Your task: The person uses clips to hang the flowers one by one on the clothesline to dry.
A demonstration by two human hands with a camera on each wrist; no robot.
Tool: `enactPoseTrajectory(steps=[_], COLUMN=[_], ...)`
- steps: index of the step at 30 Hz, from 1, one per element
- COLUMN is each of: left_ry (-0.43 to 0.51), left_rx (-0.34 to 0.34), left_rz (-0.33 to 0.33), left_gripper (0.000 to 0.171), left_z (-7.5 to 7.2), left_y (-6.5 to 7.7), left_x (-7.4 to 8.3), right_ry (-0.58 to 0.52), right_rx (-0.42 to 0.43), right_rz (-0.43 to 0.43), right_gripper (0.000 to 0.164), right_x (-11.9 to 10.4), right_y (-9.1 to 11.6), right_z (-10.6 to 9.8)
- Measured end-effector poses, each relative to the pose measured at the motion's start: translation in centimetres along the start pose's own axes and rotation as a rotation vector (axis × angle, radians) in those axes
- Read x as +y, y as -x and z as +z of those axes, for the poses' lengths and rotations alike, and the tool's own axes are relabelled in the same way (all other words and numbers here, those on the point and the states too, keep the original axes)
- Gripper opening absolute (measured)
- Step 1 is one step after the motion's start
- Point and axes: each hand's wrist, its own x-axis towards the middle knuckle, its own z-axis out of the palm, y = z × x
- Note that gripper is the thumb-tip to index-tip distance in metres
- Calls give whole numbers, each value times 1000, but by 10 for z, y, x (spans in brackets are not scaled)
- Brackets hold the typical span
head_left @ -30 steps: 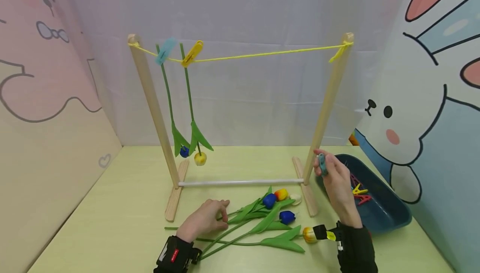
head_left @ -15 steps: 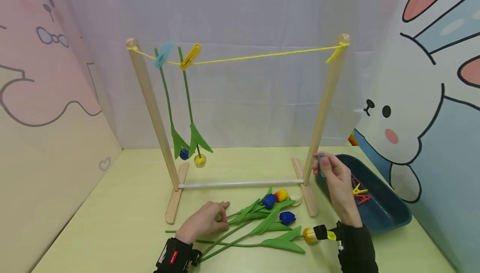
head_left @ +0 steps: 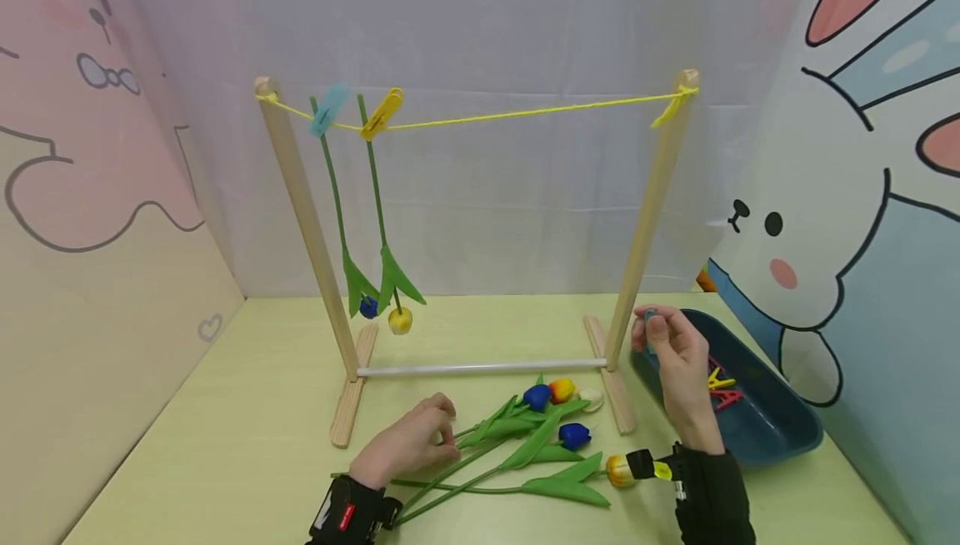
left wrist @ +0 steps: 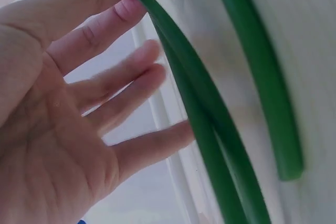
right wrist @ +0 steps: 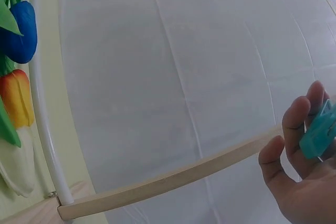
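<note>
Left-hand grip (head_left: 408,449): thumb and forefinger together, pinching the end of a green stem (left wrist: 184,72), other fingers spread loose. Can't tell which flower that stem belongs to. Right-hand grip (head_left: 684,374): clamped on a teal clip (right wrist: 320,132) between thumb and fingers, raised near the right post, overlapping the tub's left side in the head view. Rest, left to right: left post (head_left: 303,212), wooden, on a flat foot, yellow cord (head_left: 510,116) knotted near its top. Light blue clip (head_left: 328,110) on the cord holds a hanging blue flower (head_left: 368,307), head down. Just beside it, yellow clip (head_left: 382,115) holds a yellow flower (head_left: 401,321), same way up. White rod (head_left: 480,369) joins the posts low down. In front of it, loose flowers (head_left: 537,397) lie on the bench (head_left: 225,412), stems overlapping, heads to the right: blue, red-and-yellow and white at the back, second blue nearer, orange-yellow nearest, by the right wrist. Right post (head_left: 651,220), also wooden, has the cord tied on, short tail dangling. Dark blue tub (head_left: 780,420) on the far right holds yellow and red clips (head_left: 726,399). Rabbit drawing (head_left: 806,245) on the panel beyond.
</note>
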Motion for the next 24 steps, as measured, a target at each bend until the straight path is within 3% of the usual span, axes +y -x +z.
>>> enactPoseTrajectory(steps=[5, 16, 24], left_ry=[-23, 110, 112], left_rx=[31, -57, -70], left_rz=[23, 13, 27], left_gripper=[15, 15, 18], left_z=[-1, -4, -8], left_y=[-1, -3, -1], left_x=[1, -1, 1], right_ry=[-9, -38, -77], right_rx=[19, -1, -46], right_rz=[-3, -23, -65], right_gripper=[23, 23, 26], right_x=[2, 4, 5], right_y=[0, 0, -1], right_z=[0, -1, -3])
